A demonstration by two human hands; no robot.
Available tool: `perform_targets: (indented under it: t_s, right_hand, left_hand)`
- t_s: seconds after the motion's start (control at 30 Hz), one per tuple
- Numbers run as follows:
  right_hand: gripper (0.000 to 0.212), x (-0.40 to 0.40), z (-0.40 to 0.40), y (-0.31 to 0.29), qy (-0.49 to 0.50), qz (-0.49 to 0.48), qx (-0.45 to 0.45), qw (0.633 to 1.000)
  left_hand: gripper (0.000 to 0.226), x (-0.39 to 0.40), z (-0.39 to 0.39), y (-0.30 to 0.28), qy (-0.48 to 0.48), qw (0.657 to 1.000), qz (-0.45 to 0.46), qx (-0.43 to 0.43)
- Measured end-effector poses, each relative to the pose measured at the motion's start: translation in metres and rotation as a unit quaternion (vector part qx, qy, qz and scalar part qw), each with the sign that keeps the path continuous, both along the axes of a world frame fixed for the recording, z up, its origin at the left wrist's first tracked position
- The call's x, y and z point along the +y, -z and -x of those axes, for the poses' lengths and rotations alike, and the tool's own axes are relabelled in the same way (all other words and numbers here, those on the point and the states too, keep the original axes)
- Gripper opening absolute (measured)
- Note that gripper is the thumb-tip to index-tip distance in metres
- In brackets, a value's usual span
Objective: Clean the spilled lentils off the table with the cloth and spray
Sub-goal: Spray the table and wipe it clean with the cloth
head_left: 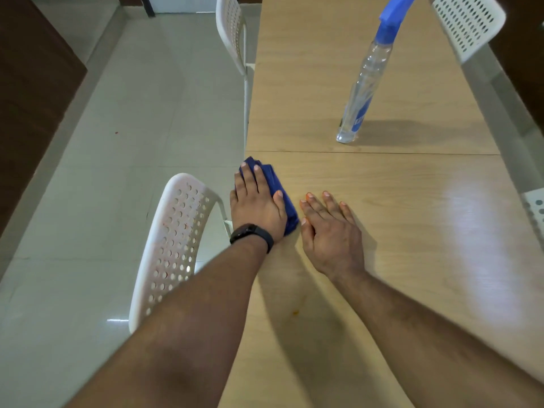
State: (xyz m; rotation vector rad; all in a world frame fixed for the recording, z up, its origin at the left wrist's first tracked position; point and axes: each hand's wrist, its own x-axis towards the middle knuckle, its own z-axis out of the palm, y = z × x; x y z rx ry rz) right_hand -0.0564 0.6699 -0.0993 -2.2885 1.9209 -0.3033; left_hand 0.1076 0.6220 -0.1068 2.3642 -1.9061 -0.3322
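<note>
Folded dark blue cloth (278, 187) at the left edge of the light wood-grain table (397, 231), a little left of frame centre, just below the thin seam line crossing the tabletop. Pressed flat under the left hand (256, 203), fingers straight and close together, thumb lying along the cloth's right side; blue fabric showing past the fingertips and along the right of the palm. Black band (252, 234) round the left wrist. Just beside the cloth, to its right, the right hand (331, 231), palm down on the bare wood, fingers straight and slightly spread, holding nothing; thumb tip close to the cloth's lower corner, contact not clear. Small orange smear (295, 312) on the table lower down, between the two forearms. No loose lentils discernible at this sharpness.

Above the seam, in the upper right of the frame, clear plastic spray bottle with a blue trigger head (365, 83), standing on its base on the table, well apart from both hands, its shadow falling to the right.

White perforated plastic chair (173, 245) at lower left, tucked beside the table edge near the left forearm. Second white perforated chair (232, 33) at top centre along the same edge. Third white perforated chair back (468, 22) at the upper right corner. Pale glossy floor tiles (117, 142) filling the left of the frame.
</note>
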Motion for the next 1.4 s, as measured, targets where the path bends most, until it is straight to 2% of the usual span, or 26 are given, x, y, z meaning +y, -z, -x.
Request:
perform_targets:
  t_s: [0.13,0.33,0.43,0.63,0.8,0.9,1.17,1.4]
  right_hand:
    - [0.053,-0.003,0.005,0.001,0.000,-0.002,0.004,1.000]
    - [0.053,0.004,0.002,-0.007,-0.003,-0.009,0.011,1.000]
    - [0.051,0.006,0.002,-0.007,-0.006,-0.018,0.004,1.000]
    - [0.047,0.058,0.007,-0.002,0.032,-0.005,-0.099,0.995]
    - [0.053,0.141,0.021,0.003,-0.008,-0.019,-0.046,0.999]
    - [0.059,0.167,0.024,0.002,-0.020,-0.033,-0.006,0.999]
    - [0.060,0.177,0.015,0.004,-0.003,-0.021,0.035,0.999]
    - [0.059,0.183,0.012,0.001,0.001,-0.014,0.033,0.999]
  left_hand:
    - [0.076,0.003,0.004,0.001,0.002,1.000,-0.002,0.005]
    - [0.075,0.123,0.003,-0.002,0.020,1.000,-0.006,0.011]
    - [0.075,0.149,-0.003,0.002,0.036,0.999,0.001,0.022]
    - [0.077,0.132,-0.009,0.004,0.048,0.999,0.005,0.019]
    - [0.074,0.131,-0.013,0.005,0.073,0.997,-0.002,0.003]
    - [0.075,0.166,-0.015,0.005,0.082,0.997,0.002,0.000]
    - [0.074,0.299,-0.006,0.007,0.072,0.997,0.010,0.011]
    - [0.075,0.335,0.000,0.009,0.061,0.998,0.008,-0.001]
